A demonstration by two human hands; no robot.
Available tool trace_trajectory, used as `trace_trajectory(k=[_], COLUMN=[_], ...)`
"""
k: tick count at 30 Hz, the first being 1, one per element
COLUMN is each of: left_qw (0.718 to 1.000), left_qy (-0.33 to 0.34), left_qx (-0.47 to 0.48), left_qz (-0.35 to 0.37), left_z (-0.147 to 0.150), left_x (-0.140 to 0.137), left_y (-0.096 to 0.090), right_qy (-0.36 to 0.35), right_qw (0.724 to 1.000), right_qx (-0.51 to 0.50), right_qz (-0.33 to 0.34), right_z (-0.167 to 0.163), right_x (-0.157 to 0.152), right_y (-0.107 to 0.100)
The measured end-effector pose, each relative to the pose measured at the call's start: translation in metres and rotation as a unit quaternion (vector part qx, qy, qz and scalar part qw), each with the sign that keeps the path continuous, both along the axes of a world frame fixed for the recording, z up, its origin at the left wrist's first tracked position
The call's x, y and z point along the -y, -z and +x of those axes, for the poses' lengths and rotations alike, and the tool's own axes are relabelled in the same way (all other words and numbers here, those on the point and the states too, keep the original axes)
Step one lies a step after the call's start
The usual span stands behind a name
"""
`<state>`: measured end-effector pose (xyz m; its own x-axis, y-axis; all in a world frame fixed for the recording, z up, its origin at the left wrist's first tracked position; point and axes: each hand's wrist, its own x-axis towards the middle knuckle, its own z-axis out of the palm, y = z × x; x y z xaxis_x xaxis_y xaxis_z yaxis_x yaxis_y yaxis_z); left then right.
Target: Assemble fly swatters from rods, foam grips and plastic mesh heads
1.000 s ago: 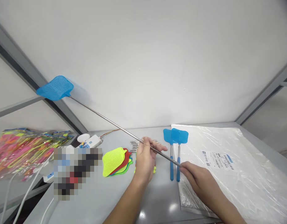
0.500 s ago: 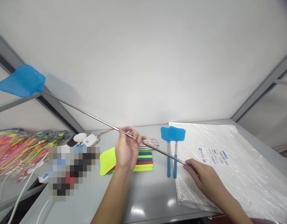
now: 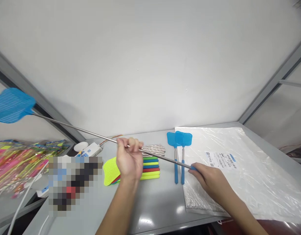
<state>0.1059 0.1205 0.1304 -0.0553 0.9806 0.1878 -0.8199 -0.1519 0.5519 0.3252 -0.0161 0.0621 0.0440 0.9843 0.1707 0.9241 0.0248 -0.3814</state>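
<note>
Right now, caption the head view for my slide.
Left hand on the shaft, right hand gripping the handle: a blue fly swatter held over a table.

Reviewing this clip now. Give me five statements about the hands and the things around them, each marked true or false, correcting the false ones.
1. The right hand grips the long swatter near its handle end. True.
2. The left hand lies flat on the table. False: the left hand is raised, touching the metal shaft.
3. Two blue swatters have overlapping heads. True.
4. A red mesh head tops its stack. False: a yellow one does.
</note>
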Motion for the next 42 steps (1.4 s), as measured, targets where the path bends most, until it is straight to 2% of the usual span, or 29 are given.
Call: trace_trajectory(k=[2,5,8,9,11,14,16,17,19,21,22,25,27,29,32,34,37,39,42], left_qw=[0.998,0.975,0.946,0.944,0.968,0.992,0.990,0.990,0.988,0.976,0.968,0.953,0.966,0.987,0.994,0.990,0.979,0.974,0.970], left_qy=[0.021,0.134,0.184,0.176,0.136,-0.029,-0.079,-0.080,-0.023,0.096,0.133,0.177,0.152,0.088,-0.004,-0.040,-0.094,-0.076,-0.087], left_qx=[-0.056,-0.176,-0.263,-0.276,-0.207,-0.113,-0.100,-0.105,-0.151,-0.191,-0.210,-0.244,-0.202,-0.110,-0.023,-0.023,-0.071,-0.115,-0.149], left_qz=[-0.026,-0.037,-0.049,-0.047,-0.039,-0.040,-0.052,-0.051,-0.038,-0.031,-0.031,-0.042,-0.057,-0.073,-0.104,-0.133,-0.168,-0.177,-0.170], left_z=[0.021,0.044,0.035,0.023,-0.007,-0.044,-0.047,-0.041,-0.020,0.003,0.010,0.008,-0.009,-0.029,-0.049,-0.050,-0.032,-0.015,0.004], left_x=[0.020,0.049,0.052,0.044,0.019,-0.017,-0.024,-0.020,-0.002,0.022,0.031,0.043,0.036,0.023,0.005,0.002,0.011,0.022,0.036], left_y=[0.016,0.039,0.045,0.042,0.031,0.016,0.016,0.018,0.027,0.037,0.041,0.045,0.043,0.039,0.032,0.031,0.035,0.040,0.046], right_qy=[-0.008,-0.014,-0.009,-0.008,-0.008,-0.017,-0.017,-0.014,-0.011,-0.013,-0.013,-0.012,-0.006,-0.001,-0.022,-0.044,-0.052,-0.041,-0.022], right_qw=[1.000,0.999,0.998,0.998,0.998,0.998,0.998,0.998,0.998,0.997,0.997,0.994,0.992,0.990,0.987,0.985,0.985,0.986,0.985], right_qx=[-0.010,-0.038,-0.058,-0.058,-0.054,-0.054,-0.055,-0.053,-0.055,-0.068,-0.076,-0.104,-0.121,-0.134,-0.148,-0.151,-0.153,-0.154,-0.161], right_qz=[0.002,-0.002,-0.014,-0.018,-0.023,-0.029,-0.031,-0.030,-0.025,-0.021,-0.020,-0.026,-0.031,-0.036,-0.053,-0.066,-0.065,-0.055,-0.047], right_z=[-0.010,-0.023,-0.021,-0.017,-0.006,0.007,0.006,0.003,-0.007,-0.018,-0.022,-0.026,-0.021,-0.016,-0.014,-0.019,-0.035,-0.050,-0.069], right_x=[-0.003,-0.008,-0.006,-0.004,0.001,0.007,0.007,0.005,0.001,-0.004,-0.006,-0.006,-0.003,0.001,0.006,0.006,0.002,-0.003,-0.009], right_y=[-0.001,0.001,0.003,0.004,0.004,0.005,0.005,0.005,0.005,0.005,0.005,0.006,0.007,0.008,0.009,0.009,0.008,0.009,0.010])
